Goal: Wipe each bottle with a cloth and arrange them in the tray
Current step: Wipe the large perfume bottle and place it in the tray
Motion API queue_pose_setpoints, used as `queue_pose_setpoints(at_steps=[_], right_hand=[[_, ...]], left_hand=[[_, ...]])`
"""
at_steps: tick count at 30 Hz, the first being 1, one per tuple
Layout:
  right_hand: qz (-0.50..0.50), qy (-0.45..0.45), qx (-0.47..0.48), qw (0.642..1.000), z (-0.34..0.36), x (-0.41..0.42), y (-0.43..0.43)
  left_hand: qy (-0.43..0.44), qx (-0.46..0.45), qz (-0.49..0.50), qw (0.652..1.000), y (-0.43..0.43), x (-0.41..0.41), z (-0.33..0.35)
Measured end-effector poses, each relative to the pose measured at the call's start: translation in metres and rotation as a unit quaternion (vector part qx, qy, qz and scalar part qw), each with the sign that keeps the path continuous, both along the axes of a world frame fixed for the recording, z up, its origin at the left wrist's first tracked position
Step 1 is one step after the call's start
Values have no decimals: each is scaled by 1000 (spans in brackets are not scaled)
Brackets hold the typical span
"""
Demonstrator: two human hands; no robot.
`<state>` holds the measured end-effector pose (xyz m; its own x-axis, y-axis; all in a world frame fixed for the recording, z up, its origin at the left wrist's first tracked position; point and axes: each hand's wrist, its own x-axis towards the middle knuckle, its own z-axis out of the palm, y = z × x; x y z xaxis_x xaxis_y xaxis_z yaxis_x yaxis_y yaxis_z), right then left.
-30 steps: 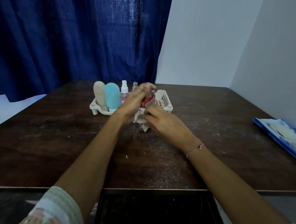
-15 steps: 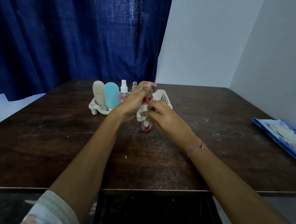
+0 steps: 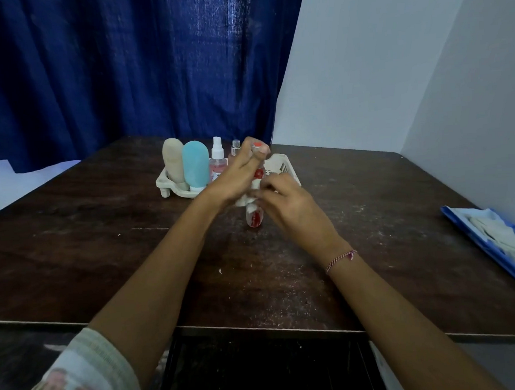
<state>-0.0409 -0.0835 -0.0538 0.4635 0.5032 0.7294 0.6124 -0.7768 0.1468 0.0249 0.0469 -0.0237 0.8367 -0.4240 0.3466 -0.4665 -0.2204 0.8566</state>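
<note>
The bottle (image 3: pixel 254 218) stands upright just in front of the tray (image 3: pixel 282 162), low at the worktop (image 3: pixel 102 234). The left hand (image 3: pixel 237 178) pinches its top and the right hand (image 3: pixel 293 207) grips the cloth (image 3: pixel 247 200) round its middle. Since a second ago the cloth has ridden up, baring the base.

Navy curtain (image 3: pixel 122 67), cream tray (image 3: pixel 164 182), beige bottle (image 3: pixel 172 160), turquoise bottle (image 3: pixel 195 164), red-patterned clear bottle (image 3: pixel 254 219) and white cloth (image 3: pixel 244 200) are being shown.

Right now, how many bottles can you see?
5: beige bottle, blue bottle, pink spray and small clear bottle in the tray; red-labelled bottle between left hand and right hand. Others may be hidden.
</note>
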Motion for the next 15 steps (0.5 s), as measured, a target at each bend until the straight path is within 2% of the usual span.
queue_pose_setpoints(at_steps=[3, 6, 8, 10, 13, 15], right_hand=[[7, 13, 20, 1000, 0, 1, -2], [37, 96, -64, 993, -4, 2, -4], [36, 120, -99, 987, -5, 2, -3], [27, 96, -74, 992, -4, 1, -2], [21, 26, 20, 999, 1, -1, 0], [26, 21, 37, 999, 1, -1, -1]], left_hand=[[8, 9, 4, 1000, 0, -1, -1], [28, 2, 28, 999, 1, 0, 2], [37, 2, 44, 998, 3, 1, 4], [47, -15, 46, 998, 3, 2, 5], [54, -43, 42, 997, 1, 0, 7], [53, -40, 47, 997, -1, -1, 7]])
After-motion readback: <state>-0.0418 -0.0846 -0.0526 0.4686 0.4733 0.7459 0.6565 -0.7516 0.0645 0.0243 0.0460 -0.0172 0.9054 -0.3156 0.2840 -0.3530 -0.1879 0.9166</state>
